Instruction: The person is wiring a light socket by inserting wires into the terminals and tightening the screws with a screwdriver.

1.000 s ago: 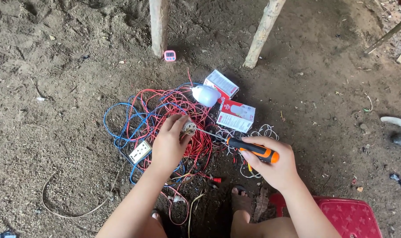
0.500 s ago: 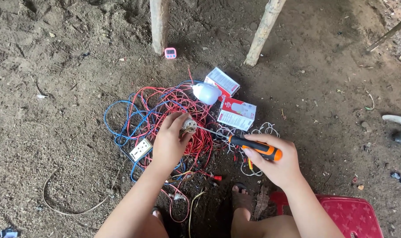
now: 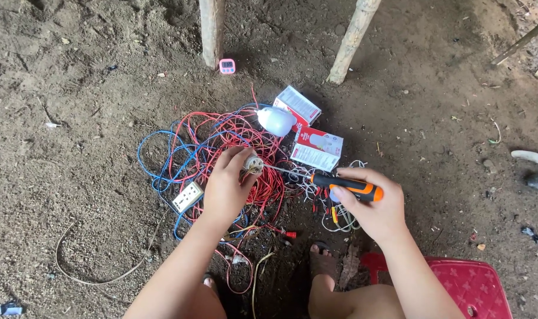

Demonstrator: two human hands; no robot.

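Pinching noted: left hand (image 3: 226, 188) closed w/ thumb + fingertips around a small round lamp socket (image 3: 254, 164), pale, held just above the tangle of red/blue wires (image 3: 221, 139) on the dirt ground (image 3: 91, 88). Right hand (image 3: 375, 207) wrapped shut on the orange-black handle of a screwdriver (image 3: 346, 186); shaft laid approx. level, tip brought to the socket face. Socket judged light, rigid, prob. brittle plastic; best gripped by its side wall, as now, face kept free for the tip. Smooth round body could turn under torque, so firm pinch advised. Wires limp, springy, likely to drag on the socket; whether any lead is attached cannot be told. Screwdriver handle looks ribbed, non-slip; held mid-handle. Nearby: white bulb (image 3: 276, 120) beside two red-white boxes (image 3: 316, 147), white wall outlet (image 3: 187, 197) at left edge of the tangle, small pink timer (image 3: 227, 66) near a wooden post (image 3: 210, 32), red plastic stool (image 3: 458, 283) lower right.
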